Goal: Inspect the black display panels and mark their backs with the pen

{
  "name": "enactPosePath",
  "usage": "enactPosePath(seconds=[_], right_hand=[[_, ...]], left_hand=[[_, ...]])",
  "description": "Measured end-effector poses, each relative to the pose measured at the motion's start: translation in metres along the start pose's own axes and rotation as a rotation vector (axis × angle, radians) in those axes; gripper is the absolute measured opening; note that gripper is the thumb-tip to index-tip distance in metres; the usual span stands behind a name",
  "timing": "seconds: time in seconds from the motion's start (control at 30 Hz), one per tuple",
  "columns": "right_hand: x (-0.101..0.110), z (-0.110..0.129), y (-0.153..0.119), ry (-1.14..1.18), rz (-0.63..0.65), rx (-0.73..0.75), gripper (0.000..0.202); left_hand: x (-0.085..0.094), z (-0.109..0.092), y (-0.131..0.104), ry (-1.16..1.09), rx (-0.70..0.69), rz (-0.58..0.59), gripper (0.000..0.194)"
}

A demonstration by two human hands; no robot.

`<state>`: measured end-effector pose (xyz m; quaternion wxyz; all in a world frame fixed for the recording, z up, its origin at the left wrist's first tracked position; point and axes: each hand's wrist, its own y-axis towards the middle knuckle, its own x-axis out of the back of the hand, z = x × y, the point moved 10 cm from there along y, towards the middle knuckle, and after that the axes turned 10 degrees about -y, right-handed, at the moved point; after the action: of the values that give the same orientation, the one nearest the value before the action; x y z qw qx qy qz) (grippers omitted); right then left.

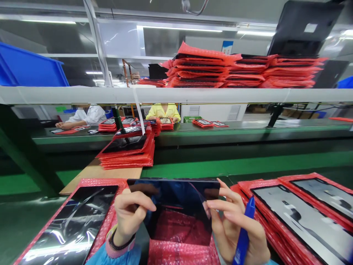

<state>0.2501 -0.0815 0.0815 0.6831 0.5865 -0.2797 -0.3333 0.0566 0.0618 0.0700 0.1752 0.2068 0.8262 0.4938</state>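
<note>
A glossy black screen panel (179,206) is held up and tilted before me, mirroring red bubble wrap in its face. My left hand (131,217) grips its left edge, the index finger bent over the front. At the opposite edge, my right hand (234,221) pinches the panel with thumb and fingers. A blue pen (245,232) is also tucked between the fingers of that hand, tip upward. Below the panel lies a red bubble-wrap sheet or bag (182,254). What the panel's back looks like is hidden.
At left, another black screen (74,224) lies on red bubble wrap. Stacked panels with grey backs (298,217) lie at right. Wrapped panels (127,158) are piled ahead on a wooden board (82,176). A white rail (176,95) crosses in front; two people sit beyond.
</note>
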Motion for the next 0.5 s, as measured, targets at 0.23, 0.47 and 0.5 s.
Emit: enactPosePath(seconds=[0.23, 0.47, 0.5], right_hand=[[0.016, -0.016, 0.005, -0.007, -0.159, -0.088, 0.039], [0.018, -0.069, 0.004, 0.203, -0.169, -0.354, 0.032], [0.017, -0.076, 0.003, 0.237, -0.168, -0.392, 0.031]], left_hand=[[-0.016, -0.004, -0.004, 0.125, 0.022, 0.058, 0.021], [-0.019, 0.013, -0.040, 0.160, 0.233, -0.183, 0.074], [-0.024, 0.013, -0.043, 0.138, 0.264, -0.188, 0.079]])
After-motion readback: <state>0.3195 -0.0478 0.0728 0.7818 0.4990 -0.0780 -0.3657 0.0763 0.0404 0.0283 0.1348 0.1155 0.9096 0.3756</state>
